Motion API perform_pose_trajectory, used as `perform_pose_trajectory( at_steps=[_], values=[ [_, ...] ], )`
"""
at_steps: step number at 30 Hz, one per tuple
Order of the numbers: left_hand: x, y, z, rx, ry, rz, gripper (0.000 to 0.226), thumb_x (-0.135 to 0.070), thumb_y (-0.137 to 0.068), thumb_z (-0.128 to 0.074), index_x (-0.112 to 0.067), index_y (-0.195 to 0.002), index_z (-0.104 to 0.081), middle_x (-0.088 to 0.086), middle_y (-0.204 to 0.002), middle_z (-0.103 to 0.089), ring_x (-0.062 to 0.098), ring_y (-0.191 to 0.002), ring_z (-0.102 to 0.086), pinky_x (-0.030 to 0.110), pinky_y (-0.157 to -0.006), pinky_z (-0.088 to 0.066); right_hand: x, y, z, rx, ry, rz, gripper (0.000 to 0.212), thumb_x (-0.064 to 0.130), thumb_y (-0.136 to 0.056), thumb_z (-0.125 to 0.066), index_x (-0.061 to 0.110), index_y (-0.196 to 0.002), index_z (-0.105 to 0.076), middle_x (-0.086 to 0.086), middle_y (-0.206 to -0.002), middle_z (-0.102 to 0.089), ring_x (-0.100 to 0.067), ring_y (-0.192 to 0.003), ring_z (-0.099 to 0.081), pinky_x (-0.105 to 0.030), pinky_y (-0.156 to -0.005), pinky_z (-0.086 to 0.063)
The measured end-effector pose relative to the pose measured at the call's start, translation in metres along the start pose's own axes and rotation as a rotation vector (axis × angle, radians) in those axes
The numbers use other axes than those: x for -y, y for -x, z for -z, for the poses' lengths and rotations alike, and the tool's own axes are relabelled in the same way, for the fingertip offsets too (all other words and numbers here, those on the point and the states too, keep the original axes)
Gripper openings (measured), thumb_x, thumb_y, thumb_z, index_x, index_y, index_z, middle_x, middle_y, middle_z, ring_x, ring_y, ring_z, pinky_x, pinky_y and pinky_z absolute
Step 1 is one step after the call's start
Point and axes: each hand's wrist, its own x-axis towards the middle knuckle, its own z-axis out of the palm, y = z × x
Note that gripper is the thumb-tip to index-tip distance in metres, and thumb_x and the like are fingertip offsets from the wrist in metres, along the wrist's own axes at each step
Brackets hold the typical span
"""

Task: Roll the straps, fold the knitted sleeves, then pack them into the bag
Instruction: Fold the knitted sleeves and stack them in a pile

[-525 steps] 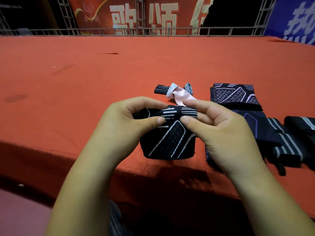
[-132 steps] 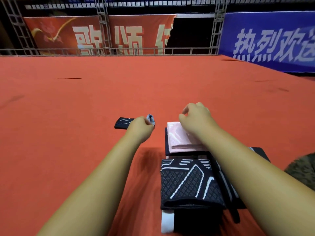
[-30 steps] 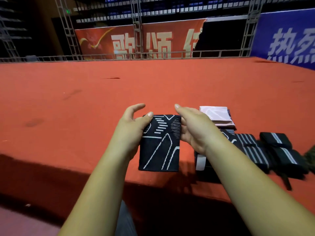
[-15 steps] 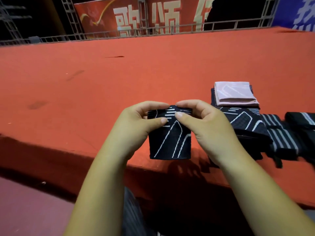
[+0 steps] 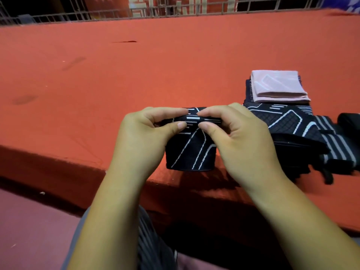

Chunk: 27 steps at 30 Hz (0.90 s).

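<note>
A black knitted sleeve [image 5: 191, 154] with white line patterns hangs just above the near edge of the red platform. My left hand [image 5: 145, 137] and my right hand [image 5: 239, 137] pinch its top edge between thumbs and fingers, side by side. To the right lies a folded pink sleeve [image 5: 278, 86] on top of a folded black patterned sleeve [image 5: 288, 121]. Beside these lie rolled black straps with grey stripes [image 5: 337, 149]. A black bag [image 5: 296, 152] sits partly under the folded black sleeve.
The red carpeted platform [image 5: 136, 75] stretches far ahead to a metal railing [image 5: 78, 15] with banners behind it. Its front edge drops just below my hands. My lap shows at the bottom of the view.
Both hands have stayed pinching the sleeve's top edge, which now looks folded over further. The view has tilted down and closer.
</note>
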Motion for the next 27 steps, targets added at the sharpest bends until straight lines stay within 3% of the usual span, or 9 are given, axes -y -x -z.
perform_pose_trajectory(
  at_steps=[6,10,12,16,20,25,27],
  values=[
    [0.005,-0.001,0.001,-0.044,-0.345,-0.159,0.024,-0.021,-0.091,-0.083,-0.044,-0.097,-0.078,-0.012,-0.101,-0.066,0.005,-0.1,-0.064,0.014,-0.084,-0.044,0.003,0.002,-0.004,-0.042,0.073,0.05,0.014,0.02,-0.1,-0.075,0.025,-0.112,-0.08,0.002,-0.1,-0.052,-0.005,-0.095,-0.055,-0.012,-0.086,-0.04],
    [0.008,-0.002,0.005,-0.002,-0.488,-0.232,0.021,-0.027,-0.097,-0.076,-0.046,-0.099,-0.067,-0.015,-0.112,-0.052,0.011,-0.116,-0.048,0.01,-0.094,-0.034,0.005,0.001,-0.005,-0.026,0.121,0.067,0.011,0.022,-0.102,-0.07,0.024,-0.112,-0.074,0.0,-0.114,-0.047,-0.021,-0.112,-0.054,-0.031,-0.102,-0.045],
    [0.007,-0.002,0.009,0.047,-0.468,-0.276,0.019,-0.022,-0.099,-0.072,-0.04,-0.103,-0.067,-0.015,-0.109,-0.059,0.007,-0.109,-0.055,0.013,-0.092,-0.039,0.006,0.001,-0.005,0.006,0.119,0.087,0.009,0.021,-0.104,-0.067,0.023,-0.113,-0.069,0.001,-0.117,-0.052,-0.02,-0.114,-0.055,-0.029,-0.103,-0.044],
    [0.007,-0.004,0.012,0.115,-0.338,-0.242,0.016,-0.014,-0.1,-0.07,-0.03,-0.103,-0.069,-0.019,-0.094,-0.071,0.0,-0.089,-0.065,0.014,-0.076,-0.044,0.009,0.0,-0.006,0.046,0.042,0.032,0.007,0.017,-0.107,-0.064,0.021,-0.112,-0.065,0.01,-0.102,-0.066,-0.004,-0.095,-0.059,-0.01,-0.083,-0.04],
    [0.01,-0.005,0.009,0.093,-0.236,-0.175,0.017,-0.014,-0.102,-0.068,-0.03,-0.105,-0.071,-0.017,-0.099,-0.074,0.003,-0.096,-0.068,0.019,-0.081,-0.05,0.01,0.003,-0.008,0.013,0.024,-0.001,0.012,0.019,-0.107,-0.063,0.02,-0.119,-0.065,0.008,-0.106,-0.068,-0.006,-0.097,-0.061,-0.01,-0.086,-0.041],
    [0.014,-0.008,0.007,-0.022,-0.091,-0.04,0.014,-0.02,-0.101,-0.073,-0.029,-0.111,-0.074,-0.011,-0.106,-0.078,0.009,-0.103,-0.073,0.031,-0.092,-0.056,0.013,0.011,-0.013,0.004,-0.128,-0.275,0.036,0.042,-0.104,-0.066,0.03,-0.135,-0.052,0.015,-0.107,-0.069,-0.004,-0.095,-0.068,-0.012,-0.082,-0.045],
    [0.011,-0.006,0.004,-0.065,-0.028,0.008,0.013,-0.022,-0.1,-0.076,-0.026,-0.112,-0.074,-0.006,-0.102,-0.081,0.01,-0.096,-0.076,0.03,-0.087,-0.058,0.014,0.014,-0.015,0.045,-0.147,-0.317,0.032,0.041,-0.105,-0.064,0.03,-0.133,-0.052,0.018,-0.108,-0.071,0.001,-0.097,-0.067,-0.007,-0.079,-0.043]
  ],
)
